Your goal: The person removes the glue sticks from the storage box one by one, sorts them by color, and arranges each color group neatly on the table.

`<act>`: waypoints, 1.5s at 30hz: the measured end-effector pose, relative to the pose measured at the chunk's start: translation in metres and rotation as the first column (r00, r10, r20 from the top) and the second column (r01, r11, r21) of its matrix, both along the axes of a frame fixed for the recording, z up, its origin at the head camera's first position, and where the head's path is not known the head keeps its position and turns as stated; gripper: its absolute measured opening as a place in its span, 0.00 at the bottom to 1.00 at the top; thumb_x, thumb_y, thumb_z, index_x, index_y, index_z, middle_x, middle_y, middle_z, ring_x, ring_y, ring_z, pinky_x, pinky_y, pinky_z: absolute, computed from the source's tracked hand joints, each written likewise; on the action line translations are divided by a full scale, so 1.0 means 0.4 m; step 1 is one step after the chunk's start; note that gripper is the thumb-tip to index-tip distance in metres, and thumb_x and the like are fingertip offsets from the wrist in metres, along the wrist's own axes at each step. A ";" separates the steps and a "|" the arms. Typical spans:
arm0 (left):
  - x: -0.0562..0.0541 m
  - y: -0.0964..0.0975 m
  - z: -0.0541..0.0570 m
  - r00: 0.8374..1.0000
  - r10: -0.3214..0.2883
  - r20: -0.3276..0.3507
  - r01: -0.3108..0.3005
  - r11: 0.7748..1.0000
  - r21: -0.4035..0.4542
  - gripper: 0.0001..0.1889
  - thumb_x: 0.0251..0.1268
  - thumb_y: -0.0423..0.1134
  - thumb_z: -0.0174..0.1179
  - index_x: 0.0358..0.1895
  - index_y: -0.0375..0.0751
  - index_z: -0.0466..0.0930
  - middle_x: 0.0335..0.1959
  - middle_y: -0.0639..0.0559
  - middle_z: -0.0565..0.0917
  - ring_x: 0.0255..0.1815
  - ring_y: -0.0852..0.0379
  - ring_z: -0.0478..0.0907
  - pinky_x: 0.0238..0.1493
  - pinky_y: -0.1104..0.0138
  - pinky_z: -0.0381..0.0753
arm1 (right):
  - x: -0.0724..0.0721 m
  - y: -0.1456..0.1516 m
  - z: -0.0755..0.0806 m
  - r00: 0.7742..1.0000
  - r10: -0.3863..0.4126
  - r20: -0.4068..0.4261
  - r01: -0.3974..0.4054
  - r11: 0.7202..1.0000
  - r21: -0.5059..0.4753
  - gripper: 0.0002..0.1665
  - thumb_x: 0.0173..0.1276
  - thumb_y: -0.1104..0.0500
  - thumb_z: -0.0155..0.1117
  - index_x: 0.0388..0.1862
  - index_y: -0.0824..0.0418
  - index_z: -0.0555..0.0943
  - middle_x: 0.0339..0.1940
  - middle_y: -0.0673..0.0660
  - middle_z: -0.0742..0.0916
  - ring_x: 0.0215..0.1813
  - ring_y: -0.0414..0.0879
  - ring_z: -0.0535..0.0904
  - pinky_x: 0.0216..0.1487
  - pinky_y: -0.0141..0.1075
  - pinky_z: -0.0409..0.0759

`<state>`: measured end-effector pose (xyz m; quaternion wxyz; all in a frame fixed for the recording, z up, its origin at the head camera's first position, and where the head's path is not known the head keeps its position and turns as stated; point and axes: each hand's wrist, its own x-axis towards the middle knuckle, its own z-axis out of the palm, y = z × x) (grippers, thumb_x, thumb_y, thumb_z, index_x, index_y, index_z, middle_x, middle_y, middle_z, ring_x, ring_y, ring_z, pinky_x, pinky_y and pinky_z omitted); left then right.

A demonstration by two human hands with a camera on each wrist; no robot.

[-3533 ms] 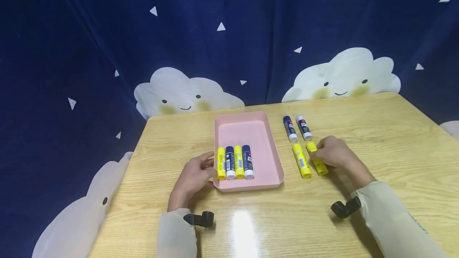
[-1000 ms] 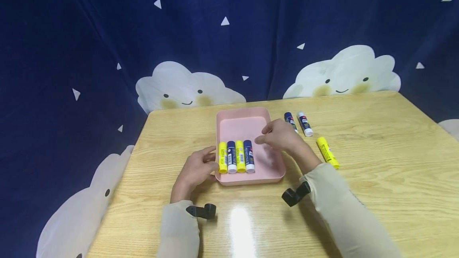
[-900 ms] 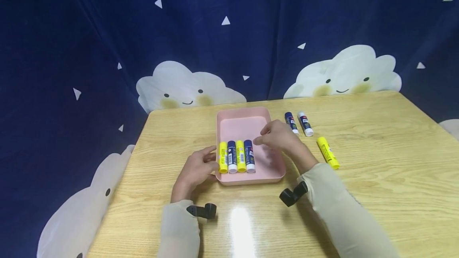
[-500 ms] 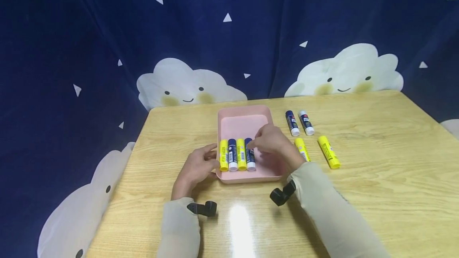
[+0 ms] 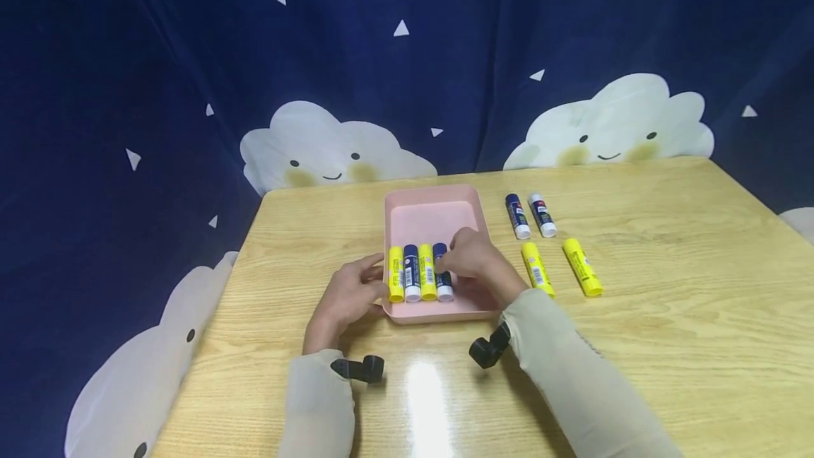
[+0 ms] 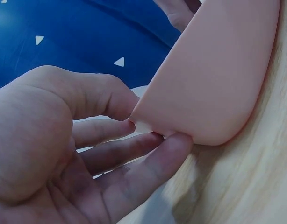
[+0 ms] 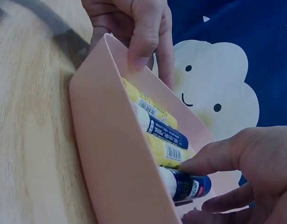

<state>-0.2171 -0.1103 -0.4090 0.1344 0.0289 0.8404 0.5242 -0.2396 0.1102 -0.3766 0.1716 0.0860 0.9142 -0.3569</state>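
A pink tray (image 5: 432,216) holds a row of yellow and dark blue glue sticks side by side. My left hand (image 5: 346,294) grips the tray's near left side, thumb over the rim (image 7: 120,60) and fingers outside against the wall, as the left wrist view shows. Inside the tray my right hand (image 5: 475,260) is at the rightmost glue stick (image 7: 192,185), dark blue with a white end. The thumb touches that stick on the side facing the yellow glue stick (image 7: 169,151); the other fingers are on its opposite side. Their contact is partly hidden.
Right of the tray, two yellow glue sticks (image 5: 581,267) lie on the wooden table (image 5: 668,359). Beyond them lie a blue-capped glue stick (image 5: 518,216) and a white-capped glue stick (image 5: 542,215). A dark blue curtain (image 5: 356,34) with clouds hangs behind the table.
My right hand has left the right-hand yellow glue stick on the table, which lies farther right, and moved left into the tray onto the end blue stick. My left hand stays on the tray.
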 end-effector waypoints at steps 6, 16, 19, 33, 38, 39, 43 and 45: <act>-0.004 -0.001 0.003 1.000 0.002 -0.011 -0.002 1.000 0.002 0.38 0.54 0.29 0.60 0.74 0.44 0.67 0.63 0.40 0.78 0.51 0.46 0.81 0.35 0.62 0.88 | -0.007 -0.013 -0.001 0.999 0.015 -0.030 -0.013 0.998 0.068 0.23 0.57 0.56 0.72 0.45 0.68 0.77 0.35 0.61 0.81 0.33 0.52 0.78 0.30 0.36 0.76; -0.005 -0.001 0.001 1.000 0.014 0.002 -0.014 1.000 0.008 0.38 0.55 0.29 0.61 0.74 0.45 0.68 0.64 0.41 0.77 0.52 0.46 0.80 0.36 0.62 0.88 | -0.007 -0.032 0.006 1.000 -0.002 0.026 -0.001 0.993 0.116 0.25 0.57 0.59 0.73 0.50 0.68 0.75 0.36 0.61 0.81 0.33 0.51 0.81 0.29 0.35 0.80; -0.004 0.001 -0.001 1.000 0.020 0.015 -0.020 1.000 0.010 0.38 0.55 0.30 0.61 0.74 0.46 0.68 0.64 0.43 0.77 0.53 0.46 0.80 0.37 0.62 0.88 | -0.006 -0.029 0.005 1.000 0.010 0.011 -0.012 0.990 0.140 0.25 0.57 0.59 0.72 0.49 0.68 0.75 0.36 0.61 0.81 0.35 0.52 0.80 0.32 0.35 0.78; 0.002 -0.004 -0.011 1.000 0.014 0.021 -0.015 0.999 0.036 0.40 0.52 0.28 0.61 0.74 0.44 0.68 0.63 0.41 0.78 0.53 0.46 0.81 0.37 0.62 0.88 | 0.008 0.018 0.035 0.992 0.127 -0.008 -0.126 0.991 0.044 0.30 0.60 0.59 0.70 0.59 0.70 0.75 0.42 0.62 0.82 0.37 0.52 0.81 0.33 0.37 0.83; 0.000 -0.005 -0.010 1.000 0.004 0.007 -0.004 1.000 0.024 0.39 0.53 0.29 0.62 0.74 0.43 0.68 0.63 0.40 0.78 0.53 0.46 0.81 0.38 0.62 0.88 | 0.015 0.043 0.061 0.982 0.179 -0.062 -0.174 0.982 0.072 0.32 0.60 0.56 0.72 0.61 0.68 0.77 0.43 0.61 0.83 0.41 0.52 0.81 0.39 0.37 0.82; -0.001 -0.005 -0.009 1.000 0.003 0.008 -0.003 1.000 0.021 0.38 0.53 0.29 0.62 0.74 0.43 0.68 0.63 0.40 0.78 0.53 0.46 0.81 0.38 0.62 0.88 | 0.016 0.048 0.066 0.981 0.183 -0.064 -0.178 0.981 0.073 0.31 0.60 0.56 0.72 0.61 0.68 0.77 0.43 0.61 0.84 0.41 0.52 0.81 0.39 0.37 0.83; -0.003 -0.005 -0.007 1.000 -0.002 0.009 0.002 1.000 0.015 0.38 0.54 0.29 0.61 0.74 0.44 0.68 0.63 0.40 0.78 0.53 0.46 0.81 0.38 0.62 0.88 | 0.020 0.072 0.088 0.981 0.180 -0.070 -0.176 0.983 0.060 0.32 0.60 0.57 0.72 0.61 0.68 0.77 0.44 0.62 0.83 0.40 0.52 0.82 0.37 0.37 0.85; -0.003 -0.004 -0.006 1.000 -0.001 0.010 0.001 1.000 0.018 0.39 0.54 0.29 0.61 0.74 0.44 0.67 0.64 0.40 0.77 0.54 0.46 0.80 0.38 0.61 0.88 | 0.020 0.083 0.099 0.981 0.179 -0.073 -0.177 0.983 0.043 0.32 0.59 0.59 0.72 0.61 0.69 0.76 0.44 0.63 0.84 0.38 0.51 0.82 0.34 0.38 0.86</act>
